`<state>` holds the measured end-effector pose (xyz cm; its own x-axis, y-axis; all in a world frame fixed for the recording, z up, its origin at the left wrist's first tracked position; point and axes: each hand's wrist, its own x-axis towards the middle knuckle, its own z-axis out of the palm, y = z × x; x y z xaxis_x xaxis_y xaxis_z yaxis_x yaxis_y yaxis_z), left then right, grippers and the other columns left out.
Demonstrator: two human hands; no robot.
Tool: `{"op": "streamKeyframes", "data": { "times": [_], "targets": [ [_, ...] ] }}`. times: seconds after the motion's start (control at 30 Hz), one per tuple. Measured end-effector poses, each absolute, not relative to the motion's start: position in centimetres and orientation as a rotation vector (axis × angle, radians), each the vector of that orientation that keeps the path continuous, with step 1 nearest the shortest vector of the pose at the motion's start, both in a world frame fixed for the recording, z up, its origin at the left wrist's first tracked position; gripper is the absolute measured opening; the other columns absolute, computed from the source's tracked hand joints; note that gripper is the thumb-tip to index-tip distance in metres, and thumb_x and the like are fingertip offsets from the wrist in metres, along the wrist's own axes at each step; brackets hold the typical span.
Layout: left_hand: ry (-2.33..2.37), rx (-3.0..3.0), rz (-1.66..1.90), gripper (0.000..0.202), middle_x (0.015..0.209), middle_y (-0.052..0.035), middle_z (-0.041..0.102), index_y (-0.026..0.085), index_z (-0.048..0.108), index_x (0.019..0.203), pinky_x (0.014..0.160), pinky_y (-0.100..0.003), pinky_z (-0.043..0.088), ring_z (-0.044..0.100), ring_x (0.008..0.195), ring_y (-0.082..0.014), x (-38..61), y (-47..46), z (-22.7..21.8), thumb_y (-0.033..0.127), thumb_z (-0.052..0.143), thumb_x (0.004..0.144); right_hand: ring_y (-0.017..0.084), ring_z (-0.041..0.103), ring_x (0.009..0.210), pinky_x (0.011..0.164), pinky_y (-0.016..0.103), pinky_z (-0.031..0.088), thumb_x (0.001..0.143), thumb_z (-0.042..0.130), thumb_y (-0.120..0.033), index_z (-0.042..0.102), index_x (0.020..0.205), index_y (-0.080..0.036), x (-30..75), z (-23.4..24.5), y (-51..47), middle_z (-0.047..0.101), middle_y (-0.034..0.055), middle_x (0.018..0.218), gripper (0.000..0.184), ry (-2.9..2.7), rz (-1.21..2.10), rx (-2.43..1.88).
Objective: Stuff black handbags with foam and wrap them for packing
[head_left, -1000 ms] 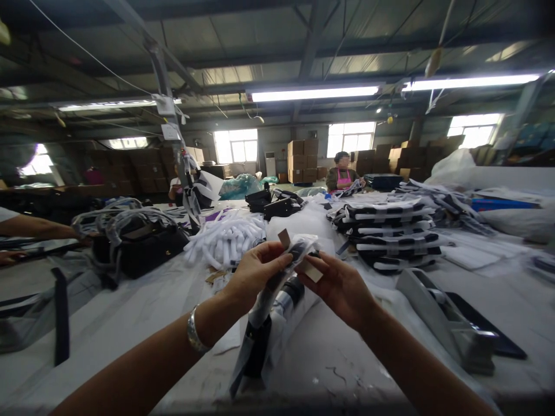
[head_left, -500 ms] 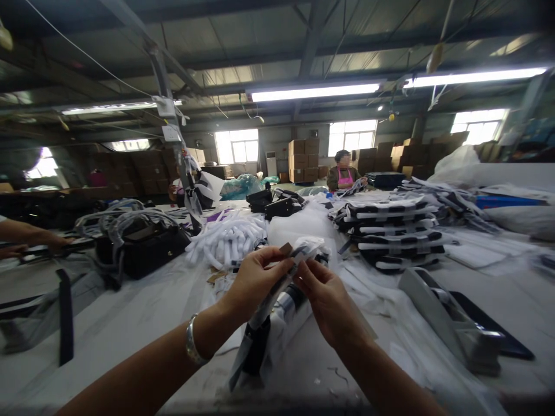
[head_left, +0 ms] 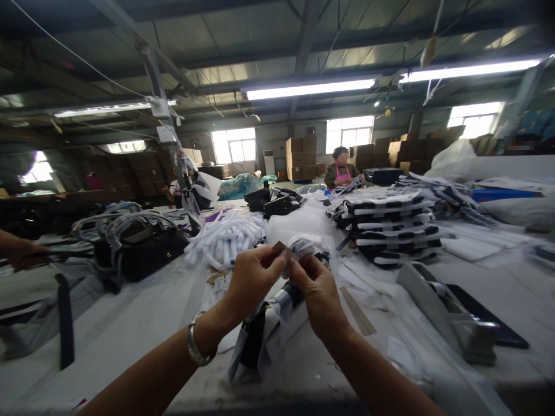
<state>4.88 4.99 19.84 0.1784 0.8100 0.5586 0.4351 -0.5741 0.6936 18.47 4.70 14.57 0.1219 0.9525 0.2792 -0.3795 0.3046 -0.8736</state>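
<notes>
My left hand (head_left: 254, 277) pinches a small brown card-like piece (head_left: 282, 248) between thumb and fingers. Against the same piece, the thumb and fingertips of my right hand (head_left: 318, 292) are pressed together, close beside the left fingertips. Beneath both hands lies a black item (head_left: 255, 341) with a glossy band, partly wrapped in clear film and white padding; its kind is hard to make out. A bunched clear plastic wrap (head_left: 306, 242) sits just behind my fingers.
White foam tubes (head_left: 229, 237) are heaped behind the left hand. Wrapped black pieces (head_left: 390, 231) are stacked at the right, near a grey tape dispenser (head_left: 451, 318). A black handbag (head_left: 147, 248) stands left. Two co-workers' parts show: a hand (head_left: 21, 251) and a person in a pink apron (head_left: 342, 173).
The small whitish piece between my fingertips no longer shows, and more of the brown piece is visible. My hands have drawn slightly closer together. The co-worker's hand at the left has shifted left.
</notes>
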Motion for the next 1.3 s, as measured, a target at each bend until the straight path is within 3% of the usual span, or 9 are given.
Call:
{"op": "streamKeyframes", "data": {
  "times": [0.2,0.37,0.53,0.67,0.87,1.0,1.13,1.2,1.3],
  "targets": [
    [1.634,2.963,1.301,0.032,0.117,-0.0153,0.073,0.009,0.069,0.120,0.077,-0.034,0.058,0.073,0.093,-0.0271,6.0,4.4,19.0,0.015,0.052,0.093,0.016,0.056,0.070,0.069,0.029,0.044,0.071,0.082,-0.045,0.069,0.078,-0.019,18.3,14.6,5.1,0.064,-0.0003,0.073,0.030,-0.953,1.144,-0.727],
    [1.805,3.246,1.166,0.043,0.130,-0.0280,0.062,-0.006,0.057,0.131,0.096,-0.040,0.055,0.066,0.116,-0.0324,7.1,3.6,17.6,0.006,0.046,0.091,0.017,0.060,0.075,0.073,0.029,0.047,0.070,0.084,-0.037,0.072,0.078,-0.019,19.0,14.6,5.2,0.066,-0.0001,0.075,0.023,-0.980,1.187,-0.654],
    [1.815,3.247,1.048,0.048,0.135,-0.0303,0.057,-0.008,0.049,0.137,0.102,-0.044,0.051,0.060,0.124,-0.0348,6.8,3.9,16.8,0.007,0.044,0.092,0.017,0.063,0.081,0.081,0.030,0.051,0.079,0.077,-0.044,0.074,0.081,-0.019,19.4,14.8,4.5,0.069,0.0020,0.080,0.025,-0.954,1.305,-0.551],
    [1.698,3.135,1.147,0.048,0.137,-0.0275,0.057,-0.004,0.050,0.139,0.105,-0.045,0.049,0.058,0.126,-0.0333,6.5,3.7,17.0,0.010,0.044,0.093,0.017,0.063,0.084,0.085,0.031,0.051,0.080,0.077,-0.043,0.076,0.087,-0.019,19.5,14.7,4.4,0.071,0.0024,0.085,0.024,-1.005,1.279,-0.533],
    [1.216,2.403,1.153,0.045,0.129,-0.0128,0.067,0.017,0.061,0.132,0.100,-0.039,0.052,0.064,0.118,-0.0274,4.9,4.1,19.7,0.038,0.058,0.093,0.019,0.064,0.089,0.082,0.030,0.050,0.075,0.082,-0.042,0.078,0.096,-0.021,20.8,14.5,4.8,0.073,0.0039,0.095,0.029,-1.014,1.310,-0.609],
    [0.986,1.868,0.968,0.057,0.109,-0.0107,0.074,0.014,0.062,0.128,0.088,-0.036,0.055,0.070,0.102,-0.0265,4.4,5.7,20.5,0.047,0.069,0.083,0.017,0.064,0.081,0.070,0.026,0.046,0.076,0.080,-0.047,0.079,0.098,-0.020,20.9,14.6,4.6,0.073,0.0036,0.088,0.035,-1.070,1.269,-0.681],
    [1.097,1.718,0.961,0.065,0.112,-0.0108,0.074,0.016,0.064,0.126,0.087,-0.036,0.055,0.070,0.103,-0.0293,4.8,6.1,20.1,0.054,0.074,0.074,0.016,0.064,0.071,0.065,0.027,0.047,0.082,0.071,-0.053,0.078,0.098,-0.020,22.9,14.4,5.0,0.073,0.0024,0.082,0.037,-1.338,1.158,-0.760],
    [1.151,1.697,0.977,0.064,0.111,-0.0085,0.074,0.018,0.065,0.124,0.086,-0.036,0.055,0.069,0.104,-0.0295,4.9,5.9,20.1,0.056,0.074,0.073,0.018,0.067,0.075,0.073,0.032,0.051,0.086,0.067,-0.051,0.079,0.097,-0.022,26.3,13.9,5.3,0.075,0.0026,0.084,0.033,-1.511,0.914,-0.924],
    [1.257,1.673,1.010,0.061,0.110,-0.0060,0.075,0.019,0.066,0.123,0.085,-0.033,0.054,0.068,0.102,-0.0274,4.7,5.5,20.3,0.055,0.073,0.075,0.021,0.066,0.104,0.099,0.034,0.045,0.089,0.064,-0.043,0.078,0.102,-0.028,34.4,12.8,5.2,0.075,0.0027,0.106,0.024,-1.560,0.306,-1.403]
  ]
}}
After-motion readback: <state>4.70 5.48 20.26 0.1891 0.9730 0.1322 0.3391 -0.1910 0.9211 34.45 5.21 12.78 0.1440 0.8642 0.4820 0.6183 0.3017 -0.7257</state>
